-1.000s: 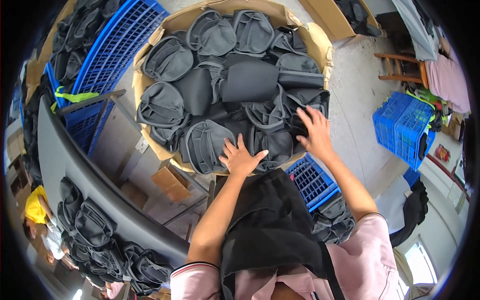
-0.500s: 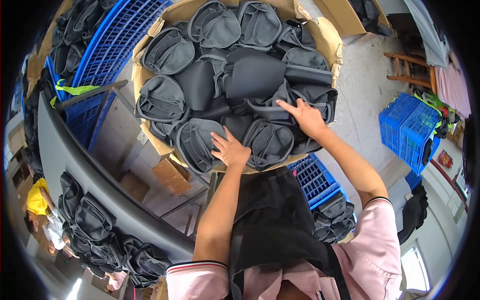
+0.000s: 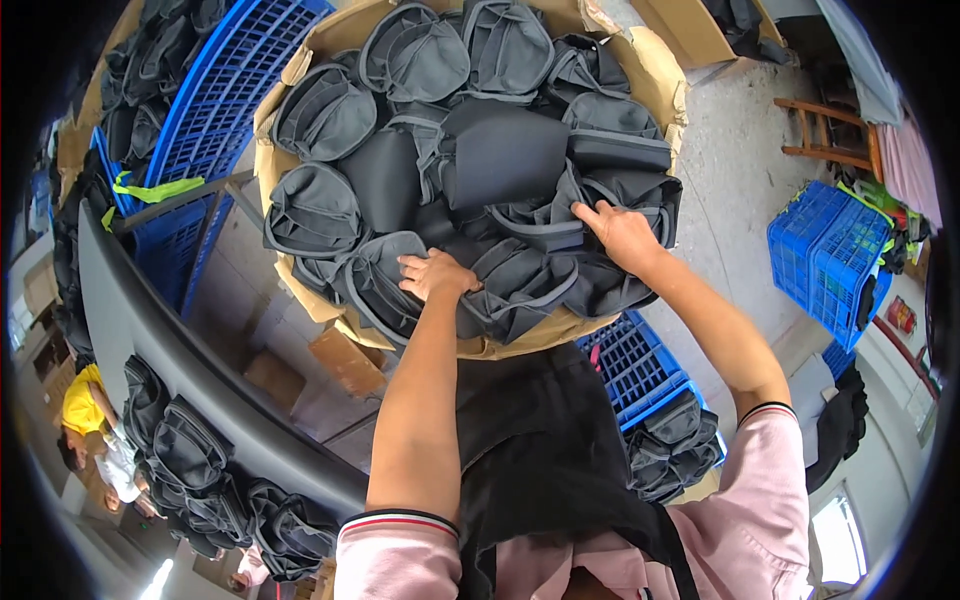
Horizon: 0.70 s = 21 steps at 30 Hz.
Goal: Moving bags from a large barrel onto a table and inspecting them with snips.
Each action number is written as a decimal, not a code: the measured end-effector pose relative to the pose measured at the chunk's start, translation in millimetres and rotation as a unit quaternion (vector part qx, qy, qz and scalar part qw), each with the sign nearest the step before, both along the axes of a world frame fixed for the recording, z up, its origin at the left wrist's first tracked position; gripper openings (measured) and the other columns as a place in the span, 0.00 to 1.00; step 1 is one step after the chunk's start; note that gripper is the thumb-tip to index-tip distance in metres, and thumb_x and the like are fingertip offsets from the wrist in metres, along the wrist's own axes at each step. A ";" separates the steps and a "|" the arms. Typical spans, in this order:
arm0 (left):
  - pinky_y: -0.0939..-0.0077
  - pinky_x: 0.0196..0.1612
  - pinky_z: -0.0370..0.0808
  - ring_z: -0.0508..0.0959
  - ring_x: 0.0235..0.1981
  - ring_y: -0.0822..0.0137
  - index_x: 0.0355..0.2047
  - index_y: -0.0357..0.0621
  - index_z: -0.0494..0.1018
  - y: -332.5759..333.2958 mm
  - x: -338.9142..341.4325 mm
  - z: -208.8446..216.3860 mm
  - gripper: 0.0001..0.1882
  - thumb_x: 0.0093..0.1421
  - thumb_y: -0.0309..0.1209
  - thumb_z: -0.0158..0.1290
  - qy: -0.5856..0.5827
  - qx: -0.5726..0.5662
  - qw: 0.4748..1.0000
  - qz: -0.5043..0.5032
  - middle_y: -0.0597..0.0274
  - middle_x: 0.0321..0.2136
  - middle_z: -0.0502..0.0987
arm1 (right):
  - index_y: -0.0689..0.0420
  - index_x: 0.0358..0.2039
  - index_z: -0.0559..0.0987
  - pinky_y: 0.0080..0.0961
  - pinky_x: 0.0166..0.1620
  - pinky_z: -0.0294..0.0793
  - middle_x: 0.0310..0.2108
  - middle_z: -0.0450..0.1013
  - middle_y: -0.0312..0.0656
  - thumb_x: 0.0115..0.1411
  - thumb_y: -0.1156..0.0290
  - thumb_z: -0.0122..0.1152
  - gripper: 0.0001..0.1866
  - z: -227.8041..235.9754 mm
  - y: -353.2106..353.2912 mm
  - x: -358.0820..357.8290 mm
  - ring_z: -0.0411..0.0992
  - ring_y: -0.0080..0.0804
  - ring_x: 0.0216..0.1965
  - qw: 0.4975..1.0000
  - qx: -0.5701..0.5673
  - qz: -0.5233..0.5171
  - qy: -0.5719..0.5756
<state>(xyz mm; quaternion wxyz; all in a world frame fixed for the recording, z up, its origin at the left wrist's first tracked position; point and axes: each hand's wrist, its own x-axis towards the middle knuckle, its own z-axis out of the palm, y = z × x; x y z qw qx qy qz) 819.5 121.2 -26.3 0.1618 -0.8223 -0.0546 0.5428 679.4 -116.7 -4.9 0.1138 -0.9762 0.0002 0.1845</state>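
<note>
A large round-sided cardboard box (image 3: 272, 205) holds many dark grey fabric bags, most with their open rims facing up. My left hand (image 3: 440, 276) presses against the rim of a bag (image 3: 378, 285) at the box's near left, its fingers slightly apart. To its right is another bag (image 3: 525, 290), touching the side of that hand. My right hand (image 3: 622, 237) has its fingers closed on the right edge of a bag (image 3: 540, 222) near the middle; its thumb is partly hidden. Behind it, a smooth-sided bag (image 3: 510, 152) lies on top of the others.
A grey curved-edge table (image 3: 190, 330) with more bags (image 3: 190, 440) runs along the left. Blue crates stand at the far left (image 3: 225, 90), near right (image 3: 640, 360) and right (image 3: 825, 255). A wooden stool (image 3: 835, 140) stands at far right. People (image 3: 95, 430) are at lower left.
My left hand has shifted left and up, and its bag's rim is pushed leftward. My right hand has moved slightly right, its fingers now more bent at the middle bag's edge.
</note>
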 end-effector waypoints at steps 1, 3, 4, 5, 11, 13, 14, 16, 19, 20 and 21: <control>0.52 0.60 0.49 0.47 0.64 0.49 0.61 0.48 0.50 1.8 0.5 3.9 0.56 0.35 0.48 0.68 -0.015 -0.012 1.000 0.004 0.37 0.63 0.36 | 0.49 0.47 0.64 0.31 0.24 0.73 0.26 0.67 0.43 0.51 0.77 0.49 0.20 1.1 1.4 -0.5 0.73 0.39 0.22 1.000 0.008 0.006 -0.013; 0.56 0.58 0.55 0.54 0.60 0.51 0.56 0.46 0.57 5.4 -13.3 15.0 0.50 0.35 0.47 0.68 -0.058 -0.021 0.998 -0.014 0.42 0.59 0.48 | 0.51 0.41 0.65 0.31 0.24 0.73 0.26 0.67 0.41 0.50 0.76 0.50 0.16 17.6 4.5 -3.6 0.73 0.38 0.24 0.999 0.017 0.003 -0.036; 0.57 0.56 0.58 0.56 0.58 0.51 0.52 0.45 0.60 6.6 -20.4 22.2 0.45 0.35 0.45 0.68 -0.102 -0.065 0.993 -0.004 0.45 0.56 0.52 | 0.52 0.41 0.66 0.32 0.24 0.73 0.26 0.67 0.41 0.50 0.76 0.50 0.15 28.5 3.6 -4.6 0.73 0.38 0.24 0.998 0.037 0.010 -0.048; 0.58 0.54 0.61 0.58 0.56 0.51 0.48 0.44 0.63 7.3 -28.8 28.0 0.40 0.35 0.43 0.68 -0.144 -0.109 0.983 0.005 0.47 0.53 0.55 | 0.52 0.40 0.67 0.32 0.25 0.73 0.26 0.67 0.41 0.50 0.76 0.50 0.15 36.7 1.4 -6.2 0.73 0.38 0.25 0.997 0.055 0.016 -0.058; 0.60 0.49 0.68 0.64 0.51 0.46 0.38 0.40 0.66 15.2 -57.2 28.7 0.26 0.40 0.32 0.65 -0.238 -0.290 0.926 -0.032 0.44 0.48 0.61 | 0.51 0.39 0.69 0.37 0.33 0.75 0.45 0.61 0.48 0.50 0.76 0.49 0.14 54.9 -9.7 21.3 0.71 0.44 0.39 0.997 0.064 -0.038 0.027; 0.60 0.47 0.70 0.70 0.46 0.45 0.39 0.39 0.66 13.3 -45.9 28.7 0.24 0.43 0.31 0.63 -0.248 -0.319 0.912 -0.071 0.43 0.44 0.65 | 0.50 0.39 0.69 0.38 0.37 0.75 0.51 0.58 0.51 0.50 0.76 0.49 0.14 49.1 -15.2 29.7 0.68 0.46 0.44 0.996 0.065 -0.050 -0.040; 0.59 0.46 0.71 0.71 0.43 0.44 0.39 0.39 0.66 8.0 -35.0 32.7 0.24 0.43 0.32 0.63 -0.208 -0.312 0.924 -0.079 0.44 0.43 0.66 | 0.50 0.38 0.70 0.37 0.38 0.76 0.57 0.53 0.52 0.50 0.76 0.49 0.14 48.7 -18.9 34.8 0.66 0.46 0.47 0.997 0.063 -0.051 -0.016; 0.59 0.43 0.73 0.75 0.38 0.45 0.39 0.39 0.67 3.8 -20.0 34.2 0.22 0.45 0.32 0.62 -0.179 -0.318 0.924 -0.117 0.44 0.37 0.73 | 0.49 0.39 0.70 0.37 0.37 0.76 0.59 0.51 0.51 0.47 0.81 0.49 0.17 43.4 -28.1 43.1 0.66 0.47 0.48 0.997 0.056 -0.045 -0.017; 0.61 0.43 0.72 0.76 0.39 0.48 0.38 0.40 0.68 -4.5 7.5 30.0 0.22 0.45 0.33 0.62 -0.123 -0.306 0.933 -0.142 0.43 0.34 0.75 | 0.49 0.36 0.68 0.38 0.40 0.75 0.63 0.42 0.51 0.41 0.89 0.50 0.23 38.1 -41.9 60.3 0.67 0.50 0.47 0.997 0.054 -0.054 0.025; 0.61 0.43 0.72 0.76 0.40 0.49 0.38 0.39 0.68 -9.3 16.5 31.4 0.22 0.43 0.33 0.63 -0.107 -0.298 0.939 -0.133 0.42 0.32 0.76 | 0.49 0.35 0.68 0.39 0.39 0.74 0.63 0.42 0.55 0.42 0.88 0.51 0.21 35.4 -47.4 65.7 0.70 0.50 0.44 0.995 0.073 -0.059 0.045; 0.61 0.43 0.72 0.76 0.40 0.49 0.38 0.39 0.68 -12.4 23.9 30.8 0.22 0.43 0.33 0.63 -0.110 -0.297 0.939 -0.134 0.42 0.32 0.76 | 0.49 0.33 0.67 0.40 0.38 0.74 0.63 0.41 0.60 0.42 0.87 0.51 0.19 33.1 -52.5 71.1 0.72 0.50 0.41 0.992 0.092 -0.064 0.066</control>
